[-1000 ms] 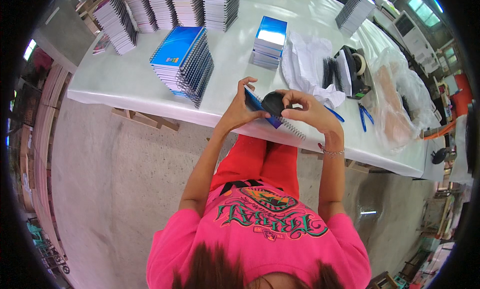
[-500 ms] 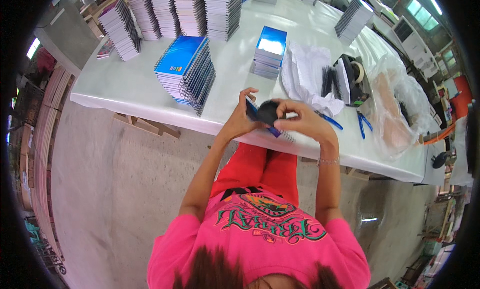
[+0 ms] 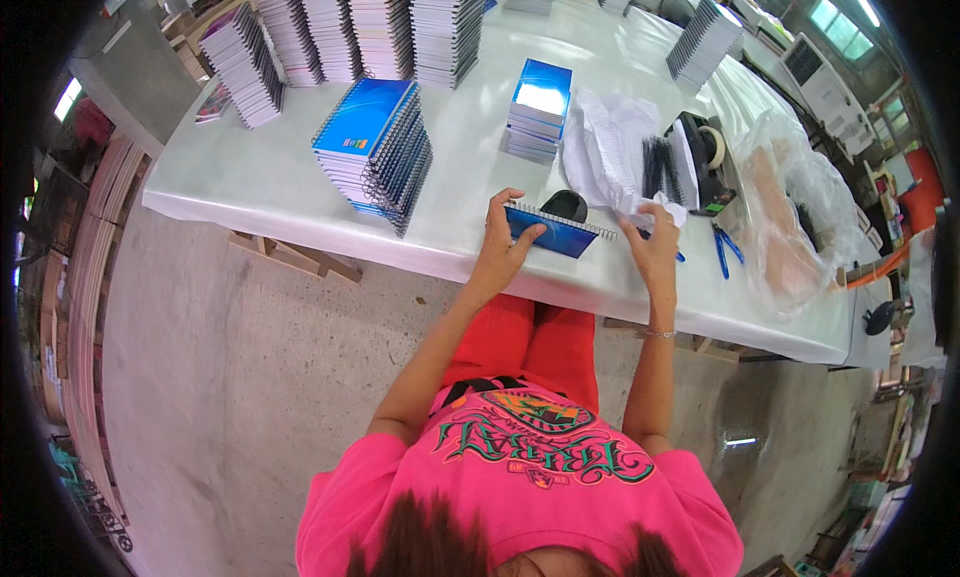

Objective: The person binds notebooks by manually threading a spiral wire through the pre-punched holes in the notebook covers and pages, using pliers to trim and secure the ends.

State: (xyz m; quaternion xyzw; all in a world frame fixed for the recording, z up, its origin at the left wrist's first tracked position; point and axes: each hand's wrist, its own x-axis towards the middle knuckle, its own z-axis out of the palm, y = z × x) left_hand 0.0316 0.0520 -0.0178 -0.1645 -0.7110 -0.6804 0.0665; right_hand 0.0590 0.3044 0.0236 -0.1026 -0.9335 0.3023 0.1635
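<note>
My left hand (image 3: 500, 249) grips a small blue-covered spiral notebook (image 3: 560, 235), thumb on its cover and fingers behind. The notebook is tilted up, its wire coil (image 3: 575, 220) along the upper edge and reaching past the right end. Just behind it a round black object (image 3: 565, 206) stands on the table, partly hidden. My right hand (image 3: 655, 242) is right of the coil, thumb and fingers apart, over blue-handled pliers (image 3: 681, 257). The hand covers most of these pliers; whether it touches them is unclear.
Blue spiral notebooks (image 3: 370, 127) are stacked at the left, with a smaller stack (image 3: 540, 102) ahead. Taller stacks (image 3: 445, 27) stand farther back. At the right are crumpled white paper (image 3: 605, 142), black coils (image 3: 660, 167), a tape dispenser (image 3: 712, 167), other pliers (image 3: 728, 249) and clear plastic (image 3: 800, 207).
My right hand has let go of the round black object and moved right to the pliers. The notebook has turned its blue cover toward me in my left hand.
</note>
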